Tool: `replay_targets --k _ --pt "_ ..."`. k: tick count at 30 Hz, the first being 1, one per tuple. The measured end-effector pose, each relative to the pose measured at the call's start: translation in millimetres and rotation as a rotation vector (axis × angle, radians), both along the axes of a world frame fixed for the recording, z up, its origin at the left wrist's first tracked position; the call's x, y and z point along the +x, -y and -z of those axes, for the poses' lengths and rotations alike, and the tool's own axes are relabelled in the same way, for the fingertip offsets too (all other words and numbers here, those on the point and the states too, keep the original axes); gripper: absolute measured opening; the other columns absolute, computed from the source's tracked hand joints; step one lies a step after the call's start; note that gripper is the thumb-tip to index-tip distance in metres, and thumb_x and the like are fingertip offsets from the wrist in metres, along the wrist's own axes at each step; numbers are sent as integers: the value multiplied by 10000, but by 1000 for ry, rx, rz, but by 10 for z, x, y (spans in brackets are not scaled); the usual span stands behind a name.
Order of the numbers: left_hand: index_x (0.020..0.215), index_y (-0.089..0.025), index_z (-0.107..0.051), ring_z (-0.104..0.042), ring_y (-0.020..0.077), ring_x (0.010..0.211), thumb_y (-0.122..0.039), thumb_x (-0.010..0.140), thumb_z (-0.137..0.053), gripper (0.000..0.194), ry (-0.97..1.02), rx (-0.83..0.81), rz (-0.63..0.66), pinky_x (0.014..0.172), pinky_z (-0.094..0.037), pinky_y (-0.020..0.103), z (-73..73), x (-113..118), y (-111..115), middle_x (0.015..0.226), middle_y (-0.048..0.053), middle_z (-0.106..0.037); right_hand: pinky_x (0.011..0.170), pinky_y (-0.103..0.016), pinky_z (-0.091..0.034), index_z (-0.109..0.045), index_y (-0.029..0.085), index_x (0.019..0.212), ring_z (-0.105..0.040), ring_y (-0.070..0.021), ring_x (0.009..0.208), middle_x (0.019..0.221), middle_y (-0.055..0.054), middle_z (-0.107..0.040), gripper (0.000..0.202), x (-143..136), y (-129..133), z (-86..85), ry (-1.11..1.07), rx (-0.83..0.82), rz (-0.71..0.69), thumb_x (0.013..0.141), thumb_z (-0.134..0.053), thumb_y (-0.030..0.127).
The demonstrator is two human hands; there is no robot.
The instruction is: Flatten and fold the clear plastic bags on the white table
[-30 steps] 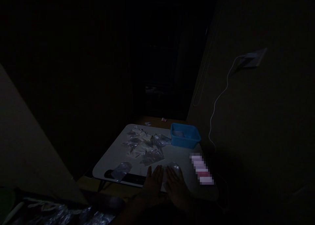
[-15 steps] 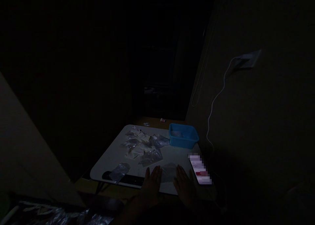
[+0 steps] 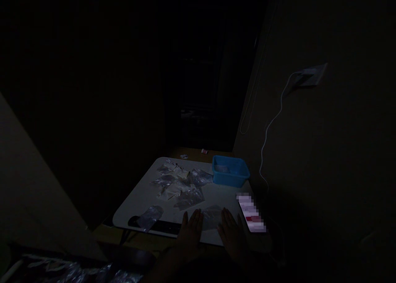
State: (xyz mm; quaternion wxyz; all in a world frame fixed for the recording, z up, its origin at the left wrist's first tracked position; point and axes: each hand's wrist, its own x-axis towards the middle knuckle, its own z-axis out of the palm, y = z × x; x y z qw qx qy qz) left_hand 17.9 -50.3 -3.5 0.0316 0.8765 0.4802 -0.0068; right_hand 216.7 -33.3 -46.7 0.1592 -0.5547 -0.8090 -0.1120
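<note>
Dim light falls on a small white folding table. A clear plastic bag lies flat near its front edge. My left hand rests at the bag's left side, fingers stretched out and palm down. On the bag's right side lies my right hand, also flat with fingers extended. Both hands touch or nearly touch the bag's edges; the exact contact is too dark to see. Another clear bag lies to the left, across a dark strip along the table's front.
Several crumpled clear bags are spread over the table's back left. At the back right stands a blue plastic basket holding something pale. A lit phone lies at the right edge. A white cable hangs from a wall socket.
</note>
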Motion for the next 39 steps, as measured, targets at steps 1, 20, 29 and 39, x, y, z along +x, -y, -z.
replay_targets --k 1,20,29,39 --pt "1338 -41 -103 -25 301 1274 -527 730 -378 825 -3 -4 -3 976 -42 564 -7 3 3 1381 197 -46 973 -507 -190 -354 155 1266 -337 -237 1199 1314 -90 -352 491 -2 0 0 -1 -5 0 873 -201 405" --pt "1338 -63 -124 -67 311 1271 -459 691 -469 833 27 11 -18 973 -56 570 8 17 7 1383 198 -107 1035 -454 -47 -223 213 1316 -244 -169 1246 1358 -26 -277 471 -339 134 -287 10 -95 -236 882 -186 391" --pt "1338 -40 -102 -35 307 1273 -427 690 -458 834 -14 -10 -28 976 -34 565 11 10 0 1384 198 -54 1001 -522 -108 -279 172 1297 -317 -223 1210 1333 -82 -318 483 -124 37 -112 29 -48 -118 879 -194 399" --pt "1341 -62 -109 -46 293 1277 -432 708 -427 800 15 -29 -25 974 -31 561 -17 4 6 1387 183 -61 1002 -497 -140 -269 191 1303 -307 -216 1217 1335 -72 -320 481 -85 21 -7 20 -18 -83 876 -210 406"
